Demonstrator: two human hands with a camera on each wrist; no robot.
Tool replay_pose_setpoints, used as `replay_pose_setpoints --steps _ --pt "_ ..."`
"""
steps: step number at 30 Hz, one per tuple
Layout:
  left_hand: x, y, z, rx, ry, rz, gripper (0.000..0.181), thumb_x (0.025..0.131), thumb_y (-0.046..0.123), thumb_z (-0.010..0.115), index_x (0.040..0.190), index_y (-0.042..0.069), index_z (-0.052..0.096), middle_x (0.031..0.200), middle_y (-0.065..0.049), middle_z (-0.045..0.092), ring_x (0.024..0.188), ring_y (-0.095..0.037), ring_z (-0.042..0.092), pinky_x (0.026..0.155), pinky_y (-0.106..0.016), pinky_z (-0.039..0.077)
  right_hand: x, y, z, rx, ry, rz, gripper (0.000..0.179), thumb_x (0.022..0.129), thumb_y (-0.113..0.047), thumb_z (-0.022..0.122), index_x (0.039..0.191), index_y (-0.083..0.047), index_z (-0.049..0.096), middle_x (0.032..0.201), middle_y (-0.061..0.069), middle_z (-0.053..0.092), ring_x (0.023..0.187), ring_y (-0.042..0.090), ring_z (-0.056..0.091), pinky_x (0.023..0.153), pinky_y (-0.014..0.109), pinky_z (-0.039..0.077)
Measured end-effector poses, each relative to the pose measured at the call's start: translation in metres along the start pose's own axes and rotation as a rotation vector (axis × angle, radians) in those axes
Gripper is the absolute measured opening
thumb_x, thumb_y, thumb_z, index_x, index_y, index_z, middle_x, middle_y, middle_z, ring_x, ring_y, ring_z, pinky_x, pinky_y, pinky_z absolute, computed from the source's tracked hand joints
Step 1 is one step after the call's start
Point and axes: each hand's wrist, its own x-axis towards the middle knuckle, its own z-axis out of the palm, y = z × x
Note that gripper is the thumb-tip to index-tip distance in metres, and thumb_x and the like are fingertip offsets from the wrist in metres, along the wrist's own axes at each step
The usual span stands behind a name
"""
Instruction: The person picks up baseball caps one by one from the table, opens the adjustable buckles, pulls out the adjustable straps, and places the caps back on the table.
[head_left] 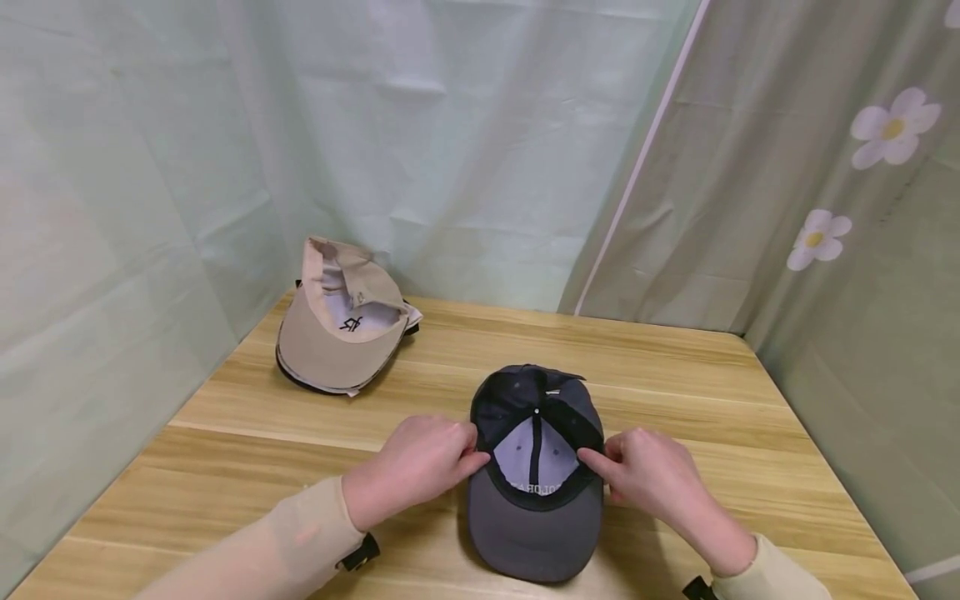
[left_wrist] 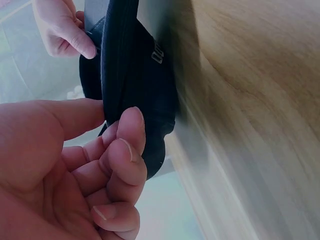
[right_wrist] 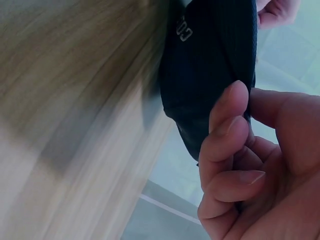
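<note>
A dark grey baseball cap (head_left: 536, 533) is at the front middle of the table, its hollow inside facing up and its brim toward me. My left hand (head_left: 427, 458) pinches the left edge between thumb and fingers. Opposite it, my right hand (head_left: 652, 471) pinches the right edge, the thumb over the inner band. Pale lettering shows on the outside of the cap (left_wrist: 150, 75) in the left wrist view. From the right wrist, the cap's crown (right_wrist: 195, 75) appears close over the wooden surface.
A stack of caps, with a beige cap (head_left: 337, 350) uppermost and hollow side up, sits at the back left of the wooden table (head_left: 675, 375). Pale curtains (head_left: 450, 150) hang behind and at both sides, with white flowers printed on the right.
</note>
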Motion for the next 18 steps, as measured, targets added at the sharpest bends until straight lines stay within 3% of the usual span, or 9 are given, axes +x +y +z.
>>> replay_pose_setpoints --steps 9,14,18 --pt "0.001 -0.001 0.001 -0.031 -0.006 -0.032 0.040 0.099 0.035 0.084 0.078 0.021 0.054 0.062 0.011 0.046 0.055 -0.009 0.048 0.049 -0.034 0.039 0.004 0.006 0.009 0.025 0.027 -0.006 0.051 0.103 -0.052 0.075 0.060 -0.029 0.059 0.045 -0.020 0.048 0.055 0.009 0.052 0.057 0.038 0.041" --pt "0.002 -0.002 0.002 -0.032 0.031 -0.034 0.035 0.099 0.030 0.083 0.082 0.019 0.055 0.062 0.011 0.046 0.054 -0.009 0.046 0.049 -0.033 0.039 0.006 0.007 0.011 0.059 0.038 -0.013 0.053 0.103 -0.056 0.073 0.060 -0.029 0.059 0.047 -0.020 0.050 0.053 0.010 0.051 0.056 0.037 0.038" --pt "0.004 -0.003 0.000 -0.027 0.069 -0.036 0.030 0.100 0.029 0.083 0.087 0.017 0.058 0.063 0.011 0.048 0.053 -0.009 0.047 0.048 -0.034 0.039 0.005 -0.005 0.002 0.070 0.022 0.019 0.050 0.104 -0.049 0.074 0.062 -0.026 0.061 0.049 -0.019 0.053 0.055 0.012 0.052 0.057 0.036 0.039"
